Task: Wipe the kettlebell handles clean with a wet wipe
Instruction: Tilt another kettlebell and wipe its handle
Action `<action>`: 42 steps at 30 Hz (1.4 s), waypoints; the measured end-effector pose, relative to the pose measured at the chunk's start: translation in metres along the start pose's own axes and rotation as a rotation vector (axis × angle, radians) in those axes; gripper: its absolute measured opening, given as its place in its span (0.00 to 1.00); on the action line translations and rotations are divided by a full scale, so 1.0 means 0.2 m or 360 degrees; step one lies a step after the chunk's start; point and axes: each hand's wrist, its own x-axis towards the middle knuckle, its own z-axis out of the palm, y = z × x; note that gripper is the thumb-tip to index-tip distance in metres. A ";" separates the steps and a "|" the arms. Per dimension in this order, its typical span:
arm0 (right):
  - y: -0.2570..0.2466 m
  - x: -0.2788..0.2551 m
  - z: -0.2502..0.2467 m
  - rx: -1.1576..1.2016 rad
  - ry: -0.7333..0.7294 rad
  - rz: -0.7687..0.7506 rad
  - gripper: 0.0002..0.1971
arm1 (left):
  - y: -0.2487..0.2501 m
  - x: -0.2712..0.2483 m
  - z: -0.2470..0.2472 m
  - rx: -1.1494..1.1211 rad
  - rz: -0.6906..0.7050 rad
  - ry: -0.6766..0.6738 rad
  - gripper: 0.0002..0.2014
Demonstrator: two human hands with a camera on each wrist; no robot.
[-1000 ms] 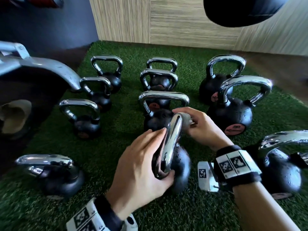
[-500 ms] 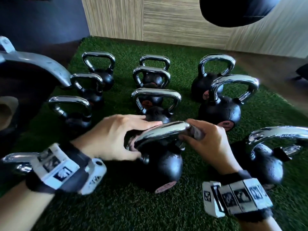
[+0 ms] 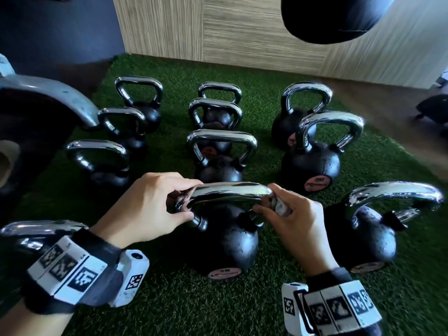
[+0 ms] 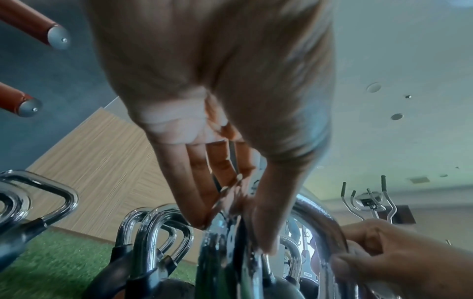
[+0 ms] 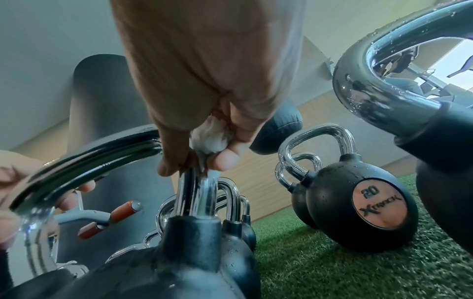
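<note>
Centrally, near the viewer, a black kettlebell [image 3: 228,241] is seen standing upright on the green turf [image 3: 194,306], its chrome handle [image 3: 230,191] arching between both hands. The left hand [image 3: 145,209] is closed round the left end of the handle, fingers over the top and thumb underneath, just above the left stem. The right hand [image 3: 293,224] is closed on the right end, where a crumpled white wet wipe [image 5: 212,139] is pinched between thumb and fingers and pressed against the chrome; in the head view only a small grey-white bit of it [image 3: 281,206] is shown at the fingertips. Droplets are visible on the black body in the right wrist view.

Further kettlebells are ranged on the turf: three in a column at far left [image 3: 138,103], three in the middle column behind the held one [image 3: 221,151], two at far right [image 3: 315,154], one just right of the right hand [image 3: 363,234] with droplets on its handle, and one partly seen at the near left edge [image 3: 29,229]. A pink disc marked 20 is carried on one at the right [image 5: 376,204]. A dark punching bag [image 3: 334,18] is hung above, before a wood-panelled wall [image 3: 218,27]. Grey gym equipment [image 3: 43,98] is placed at the left.
</note>
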 end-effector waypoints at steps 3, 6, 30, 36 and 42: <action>-0.03 0.02 -0.03 -0.0115 -0.0058 0.0009 0.16 | 0.03 0.00 -0.01 0.0015 -0.0008 -0.0036 0.32; -0.04 0.06 -0.11 -0.0285 -0.0343 0.0121 0.15 | 0.10 0.04 -0.03 -0.0031 0.0041 -0.0057 0.35; 0.21 0.18 -1.50 -0.0429 -0.0151 0.0729 0.19 | 1.21 0.56 1.43 -0.1579 -0.1080 0.0011 0.53; 0.28 0.38 -1.51 -0.0213 -0.0082 0.0610 0.16 | 1.38 0.58 1.53 -0.1500 -0.1329 0.0385 0.52; 0.34 0.35 -1.42 0.0085 0.0009 0.0787 0.15 | 1.33 0.57 1.56 -0.1481 -0.1295 0.0424 0.57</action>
